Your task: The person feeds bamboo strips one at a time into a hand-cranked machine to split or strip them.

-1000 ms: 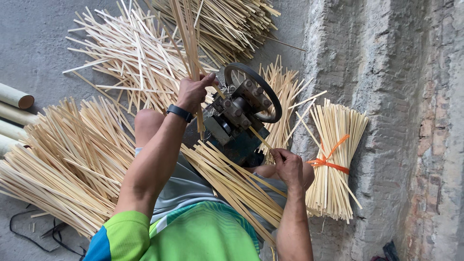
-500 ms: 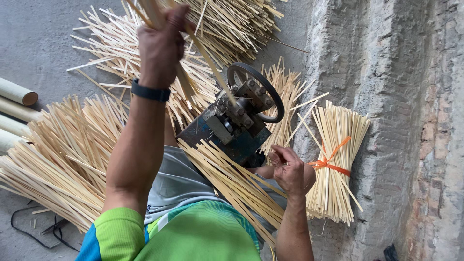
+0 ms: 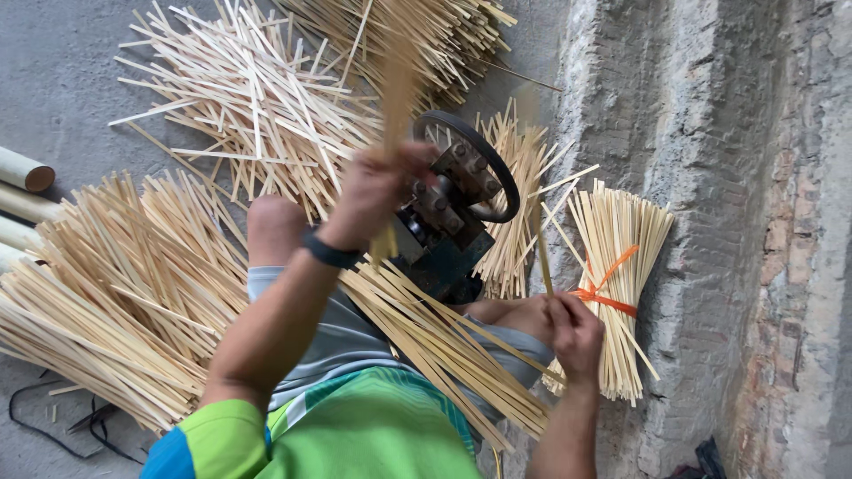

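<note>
- Two hands are seen at work: the left hand is closed around a blurred bamboo strip, held upright just beside the small machine with its black wheel.
- A thin stick is pinched between the fingers of the right hand, near the tied bundle leaning on the wall at right.
- Much appears done already: one bundle is bound with orange string, and loose sticks lie heaped far behind the machine.
- Much seems left: a large pile of strips lies at left, and more strips rest across the lap.
</note>
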